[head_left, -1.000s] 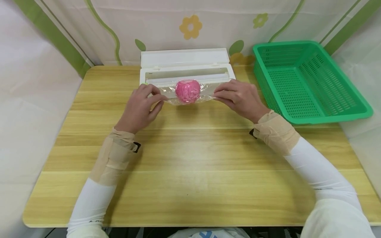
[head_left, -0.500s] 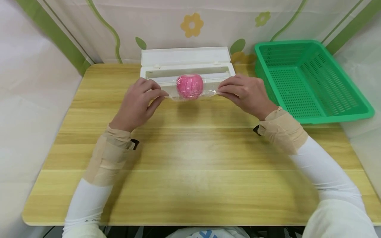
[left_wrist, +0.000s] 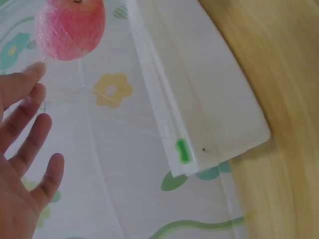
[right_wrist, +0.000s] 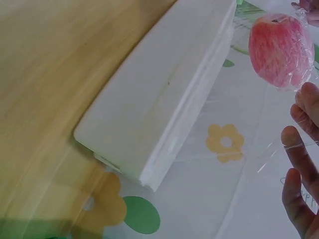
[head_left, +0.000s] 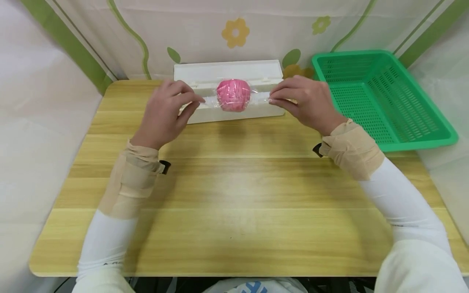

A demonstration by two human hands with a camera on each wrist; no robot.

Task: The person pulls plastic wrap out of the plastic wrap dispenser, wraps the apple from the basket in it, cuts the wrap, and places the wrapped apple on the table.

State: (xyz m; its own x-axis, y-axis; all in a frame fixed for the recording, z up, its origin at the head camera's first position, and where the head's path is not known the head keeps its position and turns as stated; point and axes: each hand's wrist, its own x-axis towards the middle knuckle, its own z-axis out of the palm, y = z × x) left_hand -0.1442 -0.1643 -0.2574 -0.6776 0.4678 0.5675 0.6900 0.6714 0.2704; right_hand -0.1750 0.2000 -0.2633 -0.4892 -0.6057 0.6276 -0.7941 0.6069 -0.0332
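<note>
A pink-red apple (head_left: 233, 95) wrapped in clear cling film (head_left: 210, 101) hangs between my two hands, in front of the open white cling film dispenser (head_left: 234, 116). My left hand (head_left: 169, 108) pinches the film's left end between thumb and fingertips, and my right hand (head_left: 305, 101) pinches its right end. In the left wrist view the apple (left_wrist: 72, 27) hangs past the thumb, and the other fingers (left_wrist: 32, 144) are spread. The right wrist view shows creased film around the apple (right_wrist: 281, 50), beside the dispenser's plain front (right_wrist: 149, 89).
A green plastic basket (head_left: 388, 142) stands at the right, behind my right forearm. The dispenser's raised lid (head_left: 227, 70) leans near the flowered curtain (head_left: 205, 36) at the table's back. A green slider (left_wrist: 183, 151) sits at one end of the dispenser. The wooden table (head_left: 234, 195) stretches in front.
Both hands have carried the wrapped apple up and away from my body, so that it now overlaps the dispenser's opening in the head view. Both pinches on the film have stayed.
</note>
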